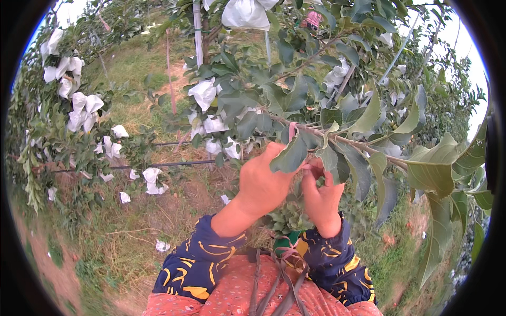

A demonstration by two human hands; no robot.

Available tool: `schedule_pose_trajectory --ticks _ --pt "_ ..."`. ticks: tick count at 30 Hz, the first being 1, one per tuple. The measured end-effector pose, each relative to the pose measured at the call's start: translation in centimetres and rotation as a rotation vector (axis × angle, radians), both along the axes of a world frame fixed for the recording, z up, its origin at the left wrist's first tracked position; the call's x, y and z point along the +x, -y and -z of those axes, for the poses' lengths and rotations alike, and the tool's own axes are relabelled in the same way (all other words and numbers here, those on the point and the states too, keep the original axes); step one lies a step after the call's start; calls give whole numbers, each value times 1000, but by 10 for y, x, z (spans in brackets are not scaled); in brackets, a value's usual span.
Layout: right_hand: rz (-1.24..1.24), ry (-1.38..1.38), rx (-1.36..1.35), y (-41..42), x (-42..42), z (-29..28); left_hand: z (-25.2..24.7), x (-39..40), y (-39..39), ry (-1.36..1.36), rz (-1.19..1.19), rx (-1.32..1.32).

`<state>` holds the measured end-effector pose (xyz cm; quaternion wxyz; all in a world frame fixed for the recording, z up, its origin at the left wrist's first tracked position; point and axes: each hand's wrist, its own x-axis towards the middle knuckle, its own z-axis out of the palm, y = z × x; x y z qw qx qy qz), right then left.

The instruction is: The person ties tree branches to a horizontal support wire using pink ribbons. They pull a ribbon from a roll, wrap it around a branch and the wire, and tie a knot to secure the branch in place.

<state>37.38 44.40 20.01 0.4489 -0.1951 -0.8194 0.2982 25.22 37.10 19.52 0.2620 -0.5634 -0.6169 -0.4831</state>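
A leafy fruit-tree branch (352, 143) crosses in front of me, with a pink tie (292, 130) looped around it. Just below the branch, my left hand (263, 179) has its fingertips partly hidden behind a leaf (291, 155). Close on its right, my right hand (322, 193) pinches a thin pink strand, whose run up to the branch is hidden by leaves. Whether the left fingers also hold the strand cannot be seen. Pink strands (290, 249) and a green item (285, 243) are at my waist, beside grey straps (276, 276).
White bags (203, 94) hang among the leaves ahead and in clusters (84, 112) on the left. A pale post (198, 33) stands beyond the branch. Dark horizontal pipes (130, 167) cross low ahead. Large leaves (431, 173) hang close at right. Part of a person (313, 19) shows far off.
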Motion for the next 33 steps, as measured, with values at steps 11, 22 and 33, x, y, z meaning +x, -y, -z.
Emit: schedule_pose_trajectory --ticks 11,22,33 --pt "-125 -205 -617 9 -9 -9 6 -7 -5 514 375 -59" --pt "-211 -87 -494 1 -5 1 1 -14 -6 667 455 38" --pt "-382 -249 -573 10 0 28 -20 -31 -9 881 465 273"
